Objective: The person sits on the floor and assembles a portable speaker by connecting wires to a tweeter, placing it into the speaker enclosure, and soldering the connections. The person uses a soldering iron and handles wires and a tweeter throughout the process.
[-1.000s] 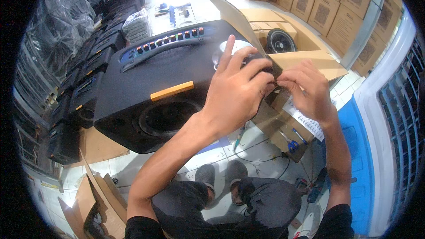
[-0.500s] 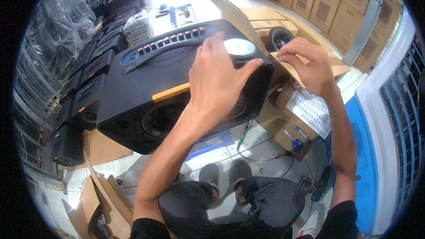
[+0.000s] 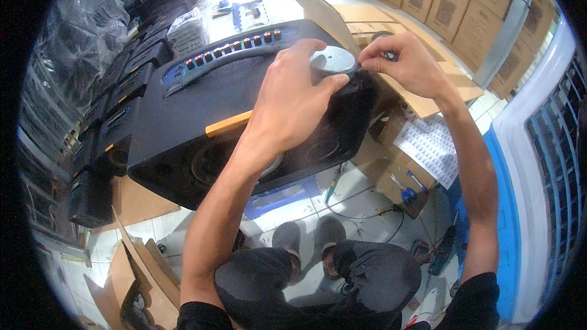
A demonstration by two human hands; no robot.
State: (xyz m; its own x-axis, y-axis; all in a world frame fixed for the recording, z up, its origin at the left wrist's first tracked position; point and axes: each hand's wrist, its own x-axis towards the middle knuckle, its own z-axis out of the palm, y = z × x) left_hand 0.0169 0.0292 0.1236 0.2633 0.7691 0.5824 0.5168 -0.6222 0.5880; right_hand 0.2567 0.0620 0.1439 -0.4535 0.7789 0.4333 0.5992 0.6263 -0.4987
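A large black speaker cabinet (image 3: 202,107) lies in front of me, with a row of knobs (image 3: 235,47) and a black carry handle (image 3: 214,70) on its upper side. On its right end sits a round part with a flat silver top (image 3: 335,59), like the magnet end of a speaker driver. My left hand (image 3: 290,85) grips this part, thumb at the near edge and fingers on the far left. Close against its right edge, my right hand (image 3: 406,64) pinches thumb and forefinger together; what they hold is too small to make out. An orange strip (image 3: 229,124) runs along the cabinet's front edge.
An open carton (image 3: 422,95) stands to the right, a black speaker driver partly hidden inside. Nearer are a printed sheet (image 3: 428,146), blue-handled scissors (image 3: 408,194) and a pen (image 3: 417,179). More black cabinets (image 3: 119,113) line the left. A cable (image 3: 367,216) lies on the floor.
My left hand has lowered and closed round the silver-topped part. My right hand has moved left to its edge, fingertips now pinched there. The cabinet appears slightly shifted in view.
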